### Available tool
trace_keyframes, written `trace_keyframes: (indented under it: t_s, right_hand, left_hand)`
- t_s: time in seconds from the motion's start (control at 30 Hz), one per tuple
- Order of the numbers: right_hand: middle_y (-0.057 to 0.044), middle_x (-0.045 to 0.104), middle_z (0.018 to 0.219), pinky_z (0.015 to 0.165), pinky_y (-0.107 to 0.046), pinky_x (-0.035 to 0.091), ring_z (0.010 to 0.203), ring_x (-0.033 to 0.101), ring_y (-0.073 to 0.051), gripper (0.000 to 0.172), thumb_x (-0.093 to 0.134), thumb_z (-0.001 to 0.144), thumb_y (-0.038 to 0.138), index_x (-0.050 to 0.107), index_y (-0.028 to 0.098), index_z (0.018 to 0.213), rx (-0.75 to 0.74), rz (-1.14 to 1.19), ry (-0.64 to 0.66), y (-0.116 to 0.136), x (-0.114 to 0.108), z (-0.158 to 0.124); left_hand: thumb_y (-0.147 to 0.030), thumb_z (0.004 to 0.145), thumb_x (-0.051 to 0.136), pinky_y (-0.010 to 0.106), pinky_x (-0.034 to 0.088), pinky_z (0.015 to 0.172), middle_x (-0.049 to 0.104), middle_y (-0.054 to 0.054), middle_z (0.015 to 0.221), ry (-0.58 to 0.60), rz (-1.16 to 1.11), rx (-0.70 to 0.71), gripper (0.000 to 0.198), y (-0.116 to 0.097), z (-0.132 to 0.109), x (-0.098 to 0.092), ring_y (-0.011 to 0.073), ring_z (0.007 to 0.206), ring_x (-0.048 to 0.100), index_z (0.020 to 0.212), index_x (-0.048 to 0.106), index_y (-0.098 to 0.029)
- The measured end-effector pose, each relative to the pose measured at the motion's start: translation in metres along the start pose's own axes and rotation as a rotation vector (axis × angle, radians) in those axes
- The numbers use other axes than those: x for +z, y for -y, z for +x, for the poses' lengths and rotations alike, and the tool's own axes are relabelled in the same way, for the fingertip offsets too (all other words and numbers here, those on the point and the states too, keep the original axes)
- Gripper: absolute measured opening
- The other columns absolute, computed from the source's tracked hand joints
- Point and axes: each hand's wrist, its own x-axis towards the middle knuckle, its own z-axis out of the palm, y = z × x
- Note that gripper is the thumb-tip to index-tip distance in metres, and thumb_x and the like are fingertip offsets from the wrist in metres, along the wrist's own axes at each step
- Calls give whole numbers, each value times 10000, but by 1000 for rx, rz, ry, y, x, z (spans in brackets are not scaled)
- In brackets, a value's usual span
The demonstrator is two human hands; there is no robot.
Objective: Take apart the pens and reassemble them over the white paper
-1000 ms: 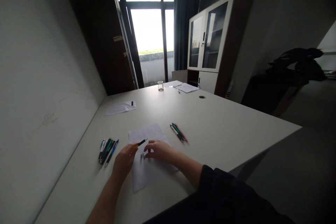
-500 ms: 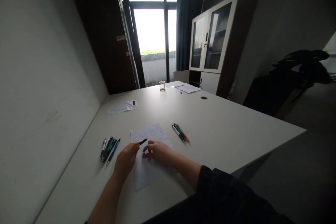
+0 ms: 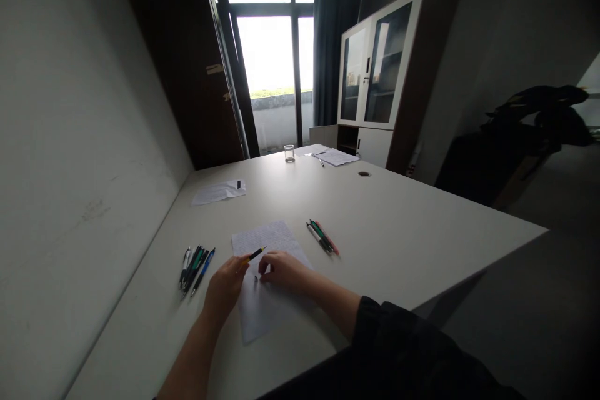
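My left hand (image 3: 225, 284) is closed around a yellow and black pen (image 3: 255, 254), its tip pointing up and to the right. Beside it, my right hand (image 3: 281, 270) has its fingers curled together over the sheet. A small dark piece (image 3: 256, 279) shows right at the right fingertips; it is too small to name, and I cannot tell whether it is gripped or only touched. Both hands are above a sheet of paper (image 3: 262, 322) covered with faint lines of writing near its top.
Several pens (image 3: 194, 269) lie in a bunch to the left, and a smaller group of pens (image 3: 323, 239) lies to the right. Farther back are a plastic sleeve with paper (image 3: 218, 192), a glass (image 3: 289, 154), more papers (image 3: 338, 157) and a cable hole (image 3: 364, 174) in the white table (image 3: 412, 231).
The right fingers have curled in more tightly and shifted slightly at the small dark piece. My left hand and the pen have hardly moved.
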Motion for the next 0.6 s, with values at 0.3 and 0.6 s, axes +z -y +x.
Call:
trace_keyframes:
  t_s: [0.3, 0.6]
  right_hand:
    - [-2, 707, 753, 668, -252, 483, 699, 632, -144, 92, 711, 740, 219, 712, 190, 827, 125, 353, -212, -15, -6, 0]
    - [-51, 724, 762, 727, -319, 534, 759, 688, -193, 236, 757, 701, 346, 670, 153, 806, 155, 818, -490, -15, -15, 5]
  left_hand:
    - [-272, 966, 435, 278, 511, 710, 684, 59, 987, -21, 7, -1, 264, 1, -2, -1, 198, 842, 659, 1159, 613, -242]
    - [-270, 959, 454, 288, 513, 740, 685, 60, 1002, -24, 6, -1, 265, 1, -3, -2, 204, 869, 660, 1174, 607, -247]
